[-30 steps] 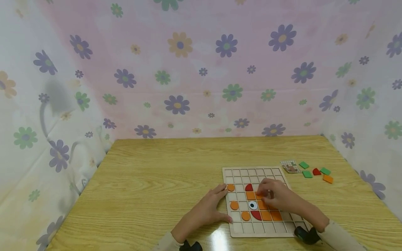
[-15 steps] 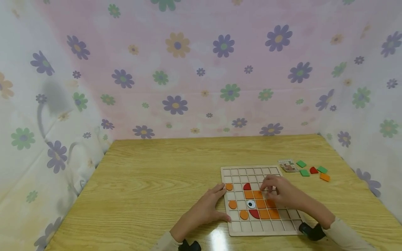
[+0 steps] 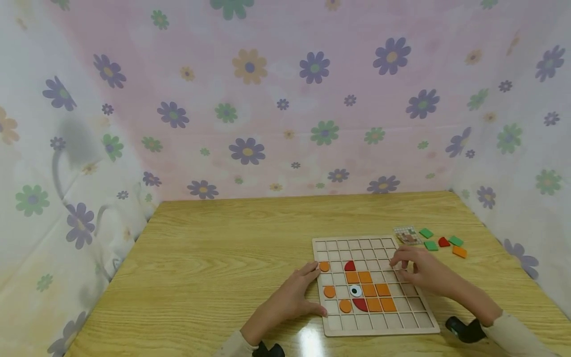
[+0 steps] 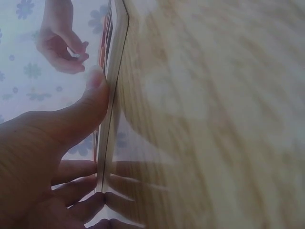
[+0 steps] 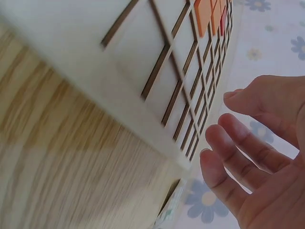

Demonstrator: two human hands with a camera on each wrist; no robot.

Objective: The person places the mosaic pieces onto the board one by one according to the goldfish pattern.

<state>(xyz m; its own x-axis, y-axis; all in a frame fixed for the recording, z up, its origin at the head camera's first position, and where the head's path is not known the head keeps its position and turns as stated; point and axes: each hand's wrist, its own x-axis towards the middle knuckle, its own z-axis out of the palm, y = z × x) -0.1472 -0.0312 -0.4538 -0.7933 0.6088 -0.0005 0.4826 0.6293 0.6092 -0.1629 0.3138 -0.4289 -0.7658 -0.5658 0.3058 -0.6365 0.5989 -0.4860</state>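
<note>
A wooden grid board (image 3: 352, 325) lies on the table, holding orange square tiles (image 3: 368, 290), orange round tiles (image 3: 329, 291), red curved tiles (image 3: 360, 304) and a white eye tile (image 3: 355, 291). My left hand (image 3: 290, 297) rests at the board's left edge, its thumb (image 4: 95, 90) against the rim and the other fingers spread along it. Over the board's right side hovers my right hand (image 3: 421, 267), fingers loosely bent. In the right wrist view nothing shows between its fingertips (image 5: 217, 136).
Right of the board lie green tiles (image 3: 430, 246), a red quarter-round tile (image 3: 443, 242) and an orange tile (image 3: 459, 252). A small pattern card (image 3: 407, 235) sits by the board's far right corner. Flowered cloth (image 3: 267, 99) hangs around the wooden table (image 3: 214, 248).
My right hand has drawn off the orange tiles towards the board's right edge, uncovering the squares in the middle. The left hand keeps its place.
</note>
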